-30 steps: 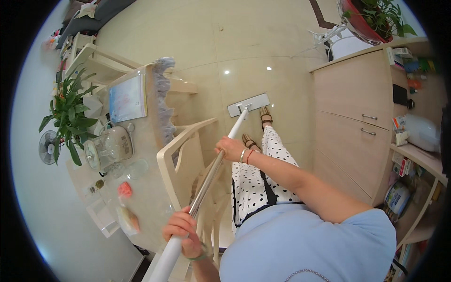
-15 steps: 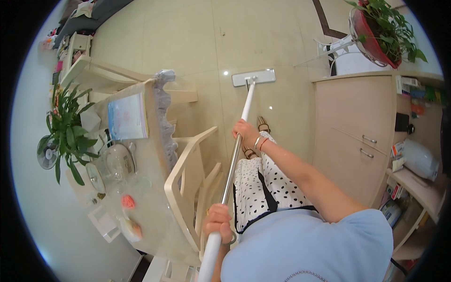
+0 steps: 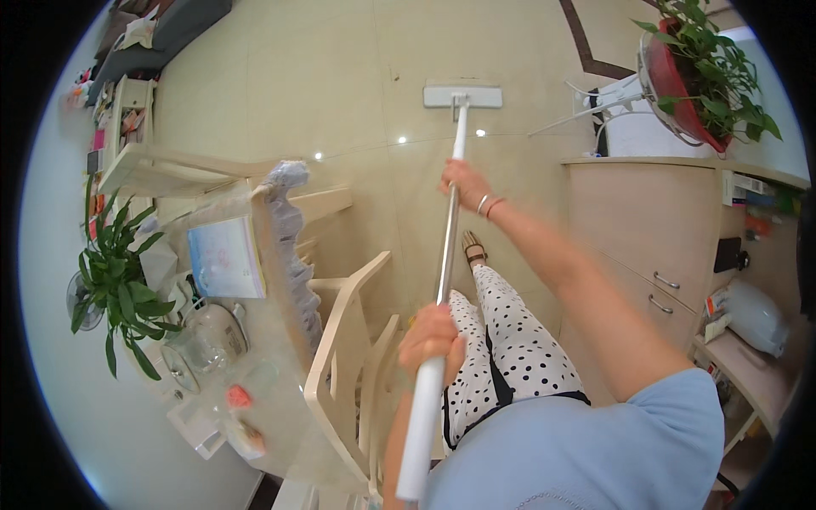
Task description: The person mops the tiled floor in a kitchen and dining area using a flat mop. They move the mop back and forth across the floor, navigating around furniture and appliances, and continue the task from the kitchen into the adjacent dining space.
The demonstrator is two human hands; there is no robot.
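Note:
I hold a flat mop (image 3: 447, 246) with a white and silver pole that slants away from my body. Its white rectangular head (image 3: 483, 98) lies flat on the tiled floor ahead of me. My right hand (image 3: 466, 184) is wrapped round the pole at the lower end of its white upper stretch. Nearer my body, my left hand (image 3: 432, 340) grips the pole close to its white end piece, which sticks out behind the fist.
A wooden chair (image 3: 340, 340) stands close on my left beside a table with a magazine (image 3: 226, 259), a kettle (image 3: 217, 331) and a leafy plant (image 3: 123, 293). A cabinet (image 3: 637, 221) is on the right, with a potted plant (image 3: 680, 85) on a white stand beyond it.
The mop head has slid forward, away from me. Both hands have moved forward with the pole, which now stands straighter, its near end farther right.

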